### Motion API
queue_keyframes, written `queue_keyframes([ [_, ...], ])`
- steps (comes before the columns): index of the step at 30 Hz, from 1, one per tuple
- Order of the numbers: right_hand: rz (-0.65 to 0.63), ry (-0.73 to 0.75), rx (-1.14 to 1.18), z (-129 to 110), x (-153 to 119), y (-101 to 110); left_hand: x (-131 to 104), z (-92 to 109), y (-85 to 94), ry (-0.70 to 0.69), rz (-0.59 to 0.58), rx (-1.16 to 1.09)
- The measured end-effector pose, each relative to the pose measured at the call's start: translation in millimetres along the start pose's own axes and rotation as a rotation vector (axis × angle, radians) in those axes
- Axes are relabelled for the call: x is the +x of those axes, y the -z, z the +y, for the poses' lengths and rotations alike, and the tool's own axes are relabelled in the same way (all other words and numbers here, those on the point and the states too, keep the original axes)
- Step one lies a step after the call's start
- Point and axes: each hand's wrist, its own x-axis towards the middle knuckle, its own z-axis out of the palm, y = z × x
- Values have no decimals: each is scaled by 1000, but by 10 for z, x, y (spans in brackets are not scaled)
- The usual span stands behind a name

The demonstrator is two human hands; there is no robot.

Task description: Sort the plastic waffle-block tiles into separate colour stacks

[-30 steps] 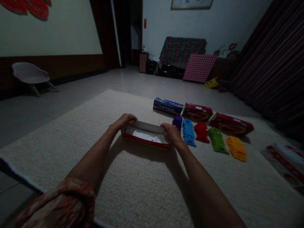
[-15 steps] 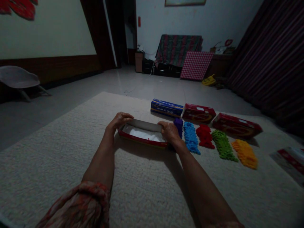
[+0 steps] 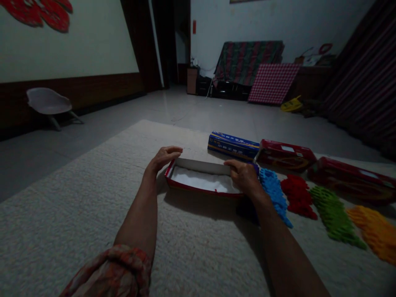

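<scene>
An open, shallow cardboard box [image 3: 202, 166], red outside and pale inside, rests on the carpet in front of me. White soft-looking material [image 3: 198, 179] covers its bottom, with a small red bit near the front edge. My left hand [image 3: 162, 159] is closed at the back left corner, thumb and fingers at the rim. My right hand [image 3: 244, 175] grips the right end, fingers over the back wall; it hides that end of the box. Just beyond my right hand lie a purple pile [image 3: 255, 168], mostly hidden, and a blue pile [image 3: 274, 192] of small pieces.
Red [image 3: 298, 196], green [image 3: 335, 216] and orange [image 3: 375, 233] piles continue rightward on the carpet [image 3: 93, 206]. Behind them stand a blue box [image 3: 232, 145] and two red boxes, [image 3: 286, 154] being the nearer to it. A pale chair [image 3: 49, 102] stands far left.
The view has swung left, so the surroundings sit further right. The box's back wall looks more upright and more of the white bottom shows. Both hands remain at the box.
</scene>
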Motion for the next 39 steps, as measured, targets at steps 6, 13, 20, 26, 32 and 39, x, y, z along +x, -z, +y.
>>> queue_keyframes([
  [6,30,-7,54,37,44,-40,-5,19,-79,48,93,52],
  [13,2,-90,53,50,45,18,-19,-19,-82,70,-10,-39],
  [20,165,42,183,135,-77,314,-12,-46,-116,83,11,-110],
  [26,97,83,49,338,-513,607,-7,-41,-167,126,63,-156],
  [32,-170,87,-22,398,-946,664,-36,-25,-218,102,101,-187],
  [39,-233,9,-177,348,-964,657,-32,-28,-209,136,96,-238],
])
